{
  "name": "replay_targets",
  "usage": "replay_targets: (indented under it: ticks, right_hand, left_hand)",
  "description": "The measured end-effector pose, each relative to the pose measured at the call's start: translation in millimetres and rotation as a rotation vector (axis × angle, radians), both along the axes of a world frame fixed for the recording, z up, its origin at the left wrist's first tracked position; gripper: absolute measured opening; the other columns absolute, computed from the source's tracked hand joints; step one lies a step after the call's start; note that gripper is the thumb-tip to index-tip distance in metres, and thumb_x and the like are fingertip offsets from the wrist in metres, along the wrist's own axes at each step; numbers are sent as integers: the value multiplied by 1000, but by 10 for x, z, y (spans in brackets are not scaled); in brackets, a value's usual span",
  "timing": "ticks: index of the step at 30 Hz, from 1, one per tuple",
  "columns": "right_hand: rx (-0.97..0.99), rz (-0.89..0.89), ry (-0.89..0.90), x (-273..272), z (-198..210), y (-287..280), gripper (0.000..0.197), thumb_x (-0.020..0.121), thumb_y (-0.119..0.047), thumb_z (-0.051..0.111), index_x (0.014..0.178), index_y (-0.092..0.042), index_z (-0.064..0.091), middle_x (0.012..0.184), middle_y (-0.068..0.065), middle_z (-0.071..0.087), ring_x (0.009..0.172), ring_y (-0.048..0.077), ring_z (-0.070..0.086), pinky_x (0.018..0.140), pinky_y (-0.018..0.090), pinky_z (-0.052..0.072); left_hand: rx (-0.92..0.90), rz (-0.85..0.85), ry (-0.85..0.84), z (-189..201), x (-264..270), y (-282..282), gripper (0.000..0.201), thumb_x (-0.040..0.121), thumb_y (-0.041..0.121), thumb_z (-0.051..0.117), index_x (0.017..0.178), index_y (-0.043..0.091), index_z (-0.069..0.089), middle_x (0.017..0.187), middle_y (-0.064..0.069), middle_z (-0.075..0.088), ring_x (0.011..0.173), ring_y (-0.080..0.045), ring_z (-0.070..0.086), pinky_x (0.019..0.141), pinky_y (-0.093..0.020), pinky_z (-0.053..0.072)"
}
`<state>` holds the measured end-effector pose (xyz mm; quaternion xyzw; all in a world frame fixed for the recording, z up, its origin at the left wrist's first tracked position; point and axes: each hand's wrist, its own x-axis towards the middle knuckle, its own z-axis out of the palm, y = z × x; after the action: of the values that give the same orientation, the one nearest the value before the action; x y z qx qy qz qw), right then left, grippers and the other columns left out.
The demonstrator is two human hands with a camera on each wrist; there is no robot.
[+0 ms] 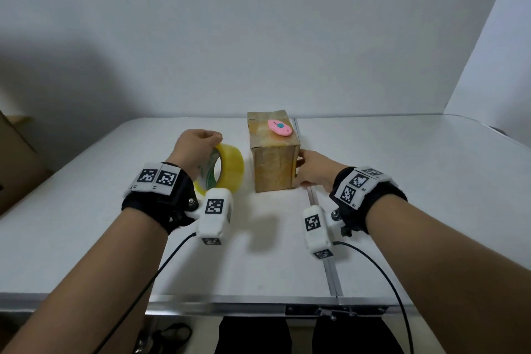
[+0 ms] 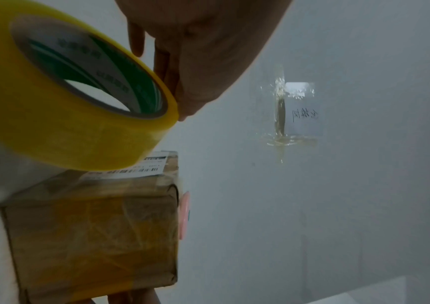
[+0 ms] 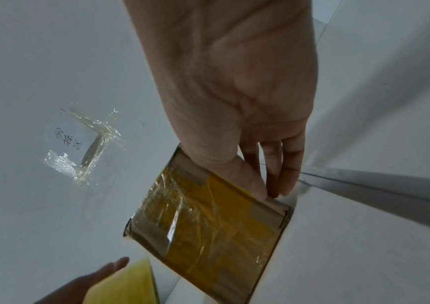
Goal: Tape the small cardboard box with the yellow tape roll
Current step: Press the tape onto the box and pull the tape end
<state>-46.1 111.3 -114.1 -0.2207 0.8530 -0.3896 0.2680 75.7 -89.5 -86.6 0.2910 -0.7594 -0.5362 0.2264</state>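
Observation:
A small cardboard box (image 1: 274,165) wrapped in old yellowish tape stands upright mid-table, also seen in the wrist views (image 2: 91,230) (image 3: 208,230). A pink oval cutter (image 1: 280,127) lies on its top. The yellow tape roll (image 1: 228,168) (image 2: 53,115) stands on edge just left of the box. My left hand (image 1: 198,146) grips the roll's top rim, fingers curled over it. My right hand (image 1: 311,171) lies against the box's right side, thumb on the near edge and straight fingers (image 3: 290,170) flat on the side face.
The white folding table (image 1: 402,210) has a metal seam (image 1: 330,261) running from the box toward me. A brown carton (image 1: 17,164) stands off the table's left edge. A taped note (image 2: 294,115) hangs on the wall behind.

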Motion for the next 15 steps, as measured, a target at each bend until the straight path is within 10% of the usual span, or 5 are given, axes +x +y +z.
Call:
replay_targets:
  ticks: [2, 7, 12, 15]
  right_hand:
    - [1, -9, -5, 14, 5, -19, 71, 84, 14, 45, 149, -13, 35, 104, 12, 60, 88, 25, 56, 73, 32, 48]
    - [-65, -120, -21, 55, 9, -19, 54, 96, 1, 31, 148, -13, 37, 133, 17, 57, 96, 23, 57, 62, 25, 48]
    - [-148, -297, 142, 49, 49, 19, 44, 91, -3, 41, 133, -6, 50, 131, 18, 57, 117, 34, 61, 98, 44, 52]
    - [-220, -368, 188, 67, 110, 80, 37, 89, -6, 41, 122, -3, 57, 122, 14, 61, 106, 30, 66, 91, 39, 55]
  left_hand:
    - [63, 23, 77, -25, 92, -22, 17, 92, 16, 63, 104, 7, 71, 102, -10, 67, 77, -10, 59, 60, -14, 51]
    - [88, -6, 118, -10, 300, -30, 14, 86, 14, 70, 98, 10, 75, 104, -4, 72, 90, -9, 62, 68, -12, 43]
    - [93, -196, 118, 109, 494, 22, 11, 78, 14, 76, 87, 14, 81, 100, -2, 79, 112, -15, 66, 108, -30, 40]
    - [136, -354, 130, 218, 547, 143, 13, 83, 6, 71, 94, 4, 77, 96, -5, 79, 102, -13, 71, 104, -27, 45]
